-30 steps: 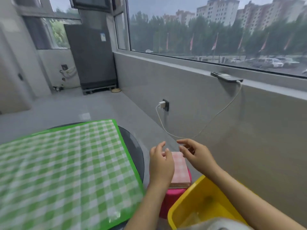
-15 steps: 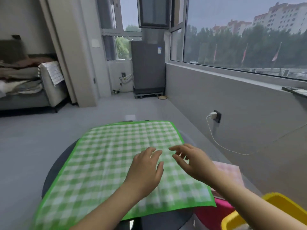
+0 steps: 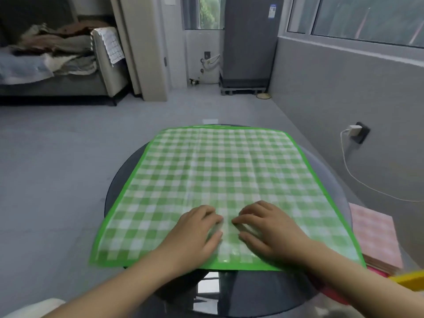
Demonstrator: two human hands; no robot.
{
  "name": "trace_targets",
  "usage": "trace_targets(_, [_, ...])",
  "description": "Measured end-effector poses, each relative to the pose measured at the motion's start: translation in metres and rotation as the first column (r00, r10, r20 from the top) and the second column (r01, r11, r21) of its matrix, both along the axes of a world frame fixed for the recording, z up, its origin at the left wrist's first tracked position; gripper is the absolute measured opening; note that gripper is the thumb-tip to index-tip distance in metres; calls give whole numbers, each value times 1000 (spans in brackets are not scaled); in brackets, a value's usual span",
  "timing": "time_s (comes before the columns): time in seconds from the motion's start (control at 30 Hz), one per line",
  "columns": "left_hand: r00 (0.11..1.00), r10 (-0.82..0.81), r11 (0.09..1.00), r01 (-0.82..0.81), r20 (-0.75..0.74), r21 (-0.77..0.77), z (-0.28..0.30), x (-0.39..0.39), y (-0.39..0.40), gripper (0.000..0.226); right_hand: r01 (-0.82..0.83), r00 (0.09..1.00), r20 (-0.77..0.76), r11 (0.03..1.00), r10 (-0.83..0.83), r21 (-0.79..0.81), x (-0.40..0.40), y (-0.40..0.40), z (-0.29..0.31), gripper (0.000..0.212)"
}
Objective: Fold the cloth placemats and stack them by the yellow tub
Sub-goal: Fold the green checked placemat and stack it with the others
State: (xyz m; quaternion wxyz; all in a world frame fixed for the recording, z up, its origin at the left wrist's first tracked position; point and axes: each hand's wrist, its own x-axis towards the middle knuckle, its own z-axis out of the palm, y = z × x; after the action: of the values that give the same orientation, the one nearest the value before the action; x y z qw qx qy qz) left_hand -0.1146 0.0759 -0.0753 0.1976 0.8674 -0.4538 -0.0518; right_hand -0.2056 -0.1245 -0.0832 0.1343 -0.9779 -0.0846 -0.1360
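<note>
Round dark glossy table top [image 3: 241, 301], nearest the viewer, bearing all work items; its near rim reflects light.

Left hand [image 3: 195, 232]: palm down on the near middle of the cloth, fingers relaxed and slightly bent, tips touching the fabric, thumb lying flat alongside. Holds nothing.

Right hand [image 3: 269, 230]: palm down just beside the left, fingers loosely spread and pointing inward, tips resting on the fabric. Holds nothing. The two sets of fingertips lie near each other with a narrow strip of cloth between them.

Green-and-white checked cloth placemat with bright green border [image 3: 220, 175]: spread flat and unfolded over the table, under both hands; most of it extends beyond the fingertips toward the far rim, and its near edge lies under the wrists.

Folded pink checked cloth placemats [image 3: 374, 235]: a stack to the right of the right hand, well apart from it, past the green border.

Yellow plastic tub [image 3: 410, 280]: only a corner shows at the right edge, just beside the pink stack.

Grey tiled floor [image 3: 68, 168] beyond the table; grey sofa heaped with laundry [image 3: 57, 65] far left; dark grey refrigerator [image 3: 247, 42] far centre.
</note>
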Motion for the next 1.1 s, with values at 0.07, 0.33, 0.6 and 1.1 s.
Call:
trace_targets(0.07, [999,-20,1000,19,-29,-21,-7,-1,7,58,-20,1000,20,1000,20,-1,-3,4,-4,29])
trace_targets(0.33, [982,-18,992,-5,-187,-123,-11,-13,18,33,-156,981,-103,984,165,85,-24,10,-3,41])
trace_targets(0.6, [956,-65,991,28,-286,-132,0,-16,20,23,-178,984,15,967,178,184,-32,18,-6,25])
trace_targets(1.1, [981,-79,997,75,-178,-28,21,-16,17,22,-29,995,96,997,22,65,-34,29,2,20])
